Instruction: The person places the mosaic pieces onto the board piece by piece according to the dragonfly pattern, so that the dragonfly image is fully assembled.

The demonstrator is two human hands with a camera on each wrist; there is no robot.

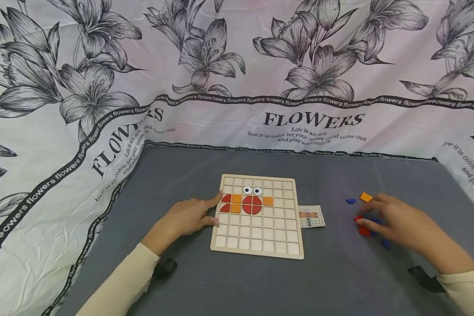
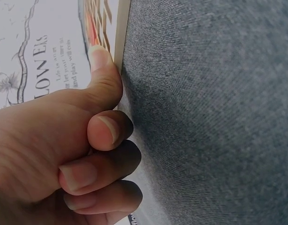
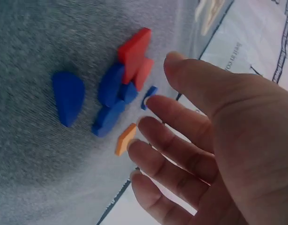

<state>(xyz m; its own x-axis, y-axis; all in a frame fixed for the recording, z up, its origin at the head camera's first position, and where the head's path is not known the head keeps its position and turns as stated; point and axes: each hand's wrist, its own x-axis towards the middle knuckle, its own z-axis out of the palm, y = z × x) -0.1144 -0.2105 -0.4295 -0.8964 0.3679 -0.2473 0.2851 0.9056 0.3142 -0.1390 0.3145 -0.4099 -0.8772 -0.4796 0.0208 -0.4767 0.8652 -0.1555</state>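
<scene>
Right grip (image 1: pixel 395 221) is empty: thumb and fingers spread just by the loose reds (image 3: pixel 133 51) and blues (image 3: pixel 111 85), right of the board (image 1: pixel 268 212). Left grip (image 1: pixel 187 215) clasps nothing; index and thumb lie on the board's left edge, other fingers folded. Board sits flat on the desk (image 1: pixel 221 285), between your hands.

Step looks like a pick. Notes:
- Check the card (image 1: pixel 312 216) at the board's right edge first; choose shape and colour from it.
- Reds and blues are bunched, some seem to touch. Slide one out with a fingertip before pinching, else you'd likely drag a neighbour. The loose orange piece (image 1: pixel 365 197) and lone blue half-round (image 3: pixel 69 98) sit apart, so easier takes.
- Pieces look thin. Pinch opposite edges with thumb and index, top face clear.
- Turn curved ones to suit their cell before lowering. The red disc (image 1: pixel 252 205) shows how closely quarters should meet.
- Brace the board lightly with your left; a shove could shift the card or jog the eyes (image 1: pixel 247 190) and placed orange squares (image 1: pixel 235 199).
- Lower flat inside the grid ribs, then press.
</scene>
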